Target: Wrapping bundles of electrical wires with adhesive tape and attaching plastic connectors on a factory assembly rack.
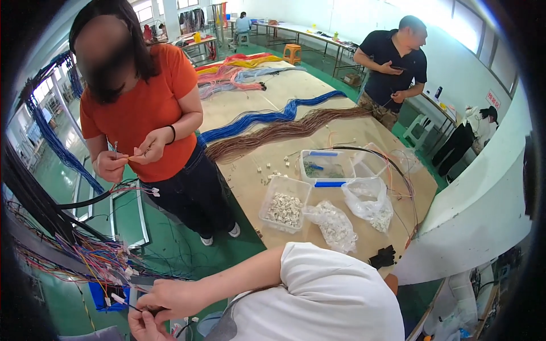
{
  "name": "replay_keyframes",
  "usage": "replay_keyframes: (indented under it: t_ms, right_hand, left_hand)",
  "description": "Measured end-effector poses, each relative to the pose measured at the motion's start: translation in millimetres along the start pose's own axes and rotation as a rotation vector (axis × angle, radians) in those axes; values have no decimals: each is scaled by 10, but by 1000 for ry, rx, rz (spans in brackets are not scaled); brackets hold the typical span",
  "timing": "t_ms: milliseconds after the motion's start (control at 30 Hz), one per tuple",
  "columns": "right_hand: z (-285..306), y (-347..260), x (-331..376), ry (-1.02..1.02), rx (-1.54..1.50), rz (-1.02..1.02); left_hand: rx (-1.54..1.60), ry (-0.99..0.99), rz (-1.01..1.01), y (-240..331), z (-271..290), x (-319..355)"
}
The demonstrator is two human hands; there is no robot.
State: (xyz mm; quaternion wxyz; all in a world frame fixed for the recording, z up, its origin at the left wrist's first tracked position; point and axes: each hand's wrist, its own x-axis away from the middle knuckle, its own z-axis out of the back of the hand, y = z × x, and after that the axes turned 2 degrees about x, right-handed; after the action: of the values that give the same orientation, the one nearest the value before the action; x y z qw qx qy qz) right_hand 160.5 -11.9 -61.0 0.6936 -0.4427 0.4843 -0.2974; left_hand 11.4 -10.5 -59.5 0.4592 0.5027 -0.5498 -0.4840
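My right hand (172, 298) reaches left across from a white sleeve, its fingers closed in a pinch at a thin black wire (134, 307). Just below it, my left hand (145, 326) is also closed at that wire, partly cut by the lower edge. A small white connector (118, 298) sticks out past the fingers at the wire's end. Close above my hands hangs a bundle of many-coloured wires (94, 256) with white connectors on some ends. The fingertips overlap, so the exact grip is partly hidden.
A co-worker in an orange top (151, 85) handles a thin wire across from me. The wooden table (244, 176) bears blue wires (250, 122), brown wires (284, 131), a box of white connectors (284, 209), plastic bags (335, 226) and a black glove (383, 257). A white column (472, 221) rises at right.
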Motion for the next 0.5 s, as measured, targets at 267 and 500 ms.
replay_keyframes:
  t_ms: [267,500]
  right_hand:
    - [110,-125,-4,-139,691,53]
    - [113,-218,27,-252,777,0]
  left_hand:
    - [-642,-38,-574,-6,29,39]
    - [-930,-434,-621,93,127,-24]
